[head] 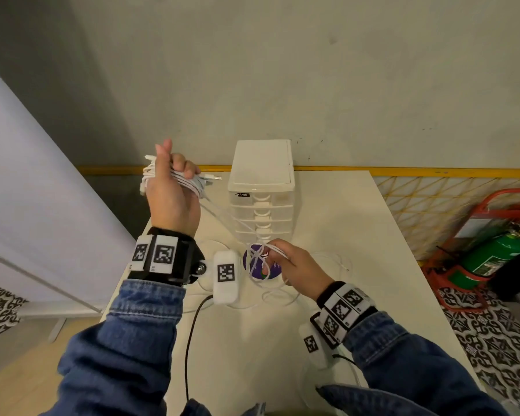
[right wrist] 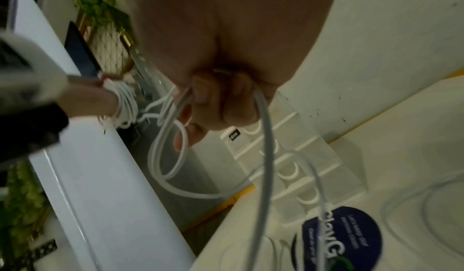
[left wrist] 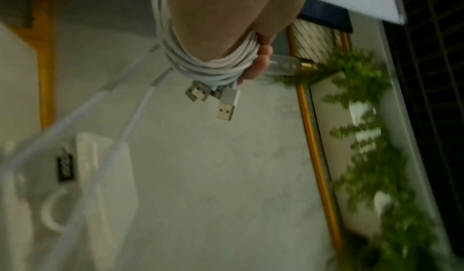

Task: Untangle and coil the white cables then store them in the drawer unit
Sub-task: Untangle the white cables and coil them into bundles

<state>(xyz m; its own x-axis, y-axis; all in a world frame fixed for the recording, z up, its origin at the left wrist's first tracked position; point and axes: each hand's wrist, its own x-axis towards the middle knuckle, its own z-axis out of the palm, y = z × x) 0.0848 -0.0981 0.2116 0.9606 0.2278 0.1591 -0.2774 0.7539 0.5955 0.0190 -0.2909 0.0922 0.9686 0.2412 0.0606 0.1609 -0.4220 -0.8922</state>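
My left hand (head: 170,187) is raised left of the drawer unit (head: 261,187), with a white cable coil (head: 189,183) wound round its fingers and gripped. In the left wrist view the coil (left wrist: 208,65) wraps the hand and USB plugs (left wrist: 226,106) hang from it. Strands run from the coil down to my right hand (head: 288,265), which pinches a tangled loop of white cable (head: 257,256) above the table in front of the unit. The right wrist view shows this cable (right wrist: 263,136) passing through the curled fingers (right wrist: 200,90). More loose cable (head: 333,262) lies on the table.
The white table (head: 327,310) carries a round purple sticker or disc (head: 260,267) under the right hand. The drawer unit stands at the table's back edge against the wall. A green fire extinguisher (head: 493,253) in a red stand is on the floor at right.
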